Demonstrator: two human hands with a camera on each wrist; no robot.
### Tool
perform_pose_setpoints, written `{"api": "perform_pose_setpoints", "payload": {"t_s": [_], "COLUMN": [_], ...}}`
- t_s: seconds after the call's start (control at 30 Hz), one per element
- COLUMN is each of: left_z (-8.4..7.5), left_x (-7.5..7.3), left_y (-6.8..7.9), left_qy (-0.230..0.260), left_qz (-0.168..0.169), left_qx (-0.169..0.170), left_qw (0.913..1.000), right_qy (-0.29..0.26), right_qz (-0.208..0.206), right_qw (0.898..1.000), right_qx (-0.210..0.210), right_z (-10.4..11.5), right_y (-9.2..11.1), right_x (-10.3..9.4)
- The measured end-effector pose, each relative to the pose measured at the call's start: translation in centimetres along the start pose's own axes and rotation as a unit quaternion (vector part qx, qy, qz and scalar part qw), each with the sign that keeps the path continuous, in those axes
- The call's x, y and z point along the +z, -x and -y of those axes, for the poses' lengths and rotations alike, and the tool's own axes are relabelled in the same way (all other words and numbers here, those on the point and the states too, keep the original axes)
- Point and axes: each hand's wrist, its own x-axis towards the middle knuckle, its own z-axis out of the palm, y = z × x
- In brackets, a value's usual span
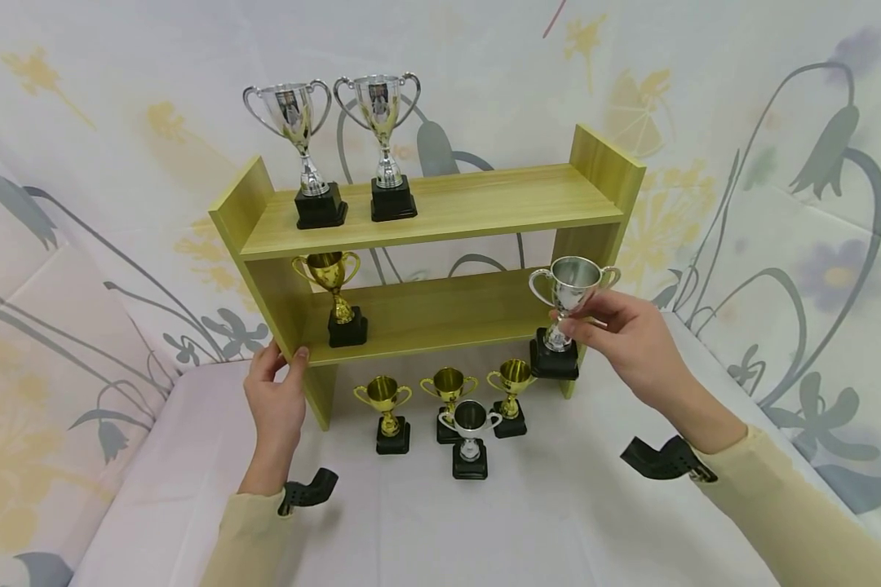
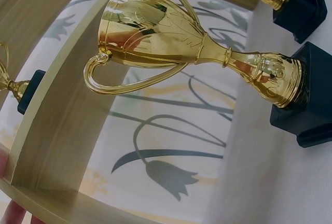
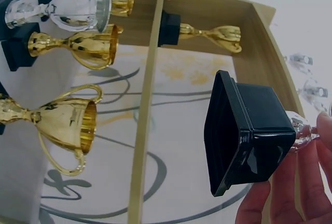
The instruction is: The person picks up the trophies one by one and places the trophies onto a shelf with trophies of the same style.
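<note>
My right hand (image 1: pixel 635 346) pinches a silver trophy cup (image 1: pixel 574 285) by its stem, upright in front of the right part of the lower board. The black base (image 3: pixel 259 130) of this trophy hangs free beneath the fingers in the right wrist view. With thumb in front and fingers behind, my left hand (image 1: pixel 275 403) grips the left side panel of a wooden shelf (image 1: pixel 484 191) at lower-board height. Close to that hand, a gold trophy (image 1: pixel 330 273) stands at the left of the lower board. Two silver trophies, one (image 1: pixel 294 110) beside another (image 1: pixel 382 102), stand on the top board.
On the white-covered table (image 1: pixel 411 530), before and below the shelf, stand three gold trophies, at left (image 1: pixel 382 393), middle (image 1: pixel 449 383) and right (image 1: pixel 515 377). A smaller silver trophy (image 1: pixel 471 416) stands just in front of them. Flower-printed cloth (image 1: pixel 484 65) hangs behind.
</note>
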Motion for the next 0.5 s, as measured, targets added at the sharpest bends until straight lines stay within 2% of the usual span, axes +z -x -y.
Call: {"api": "perform_pose_setpoints", "payload": {"t_s": [0.23, 0.5], "left_z": [0.0, -0.1], "left_x": [0.0, 0.0], "left_y": [0.0, 0.0], "left_qy": [-0.002, 0.007], "left_qz": [0.003, 0.002], "left_qx": [0.004, 0.007], "left_qw": [1.0, 0.9999], "right_qy": [0.016, 0.036], "right_qz": [0.006, 0.014], "right_qw": [1.0, 0.999], "right_qx": [-0.011, -0.001], "right_z": [0.7, 1.2], "right_y": [-0.9, -1.5], "right_x": [0.1, 0.2]}}
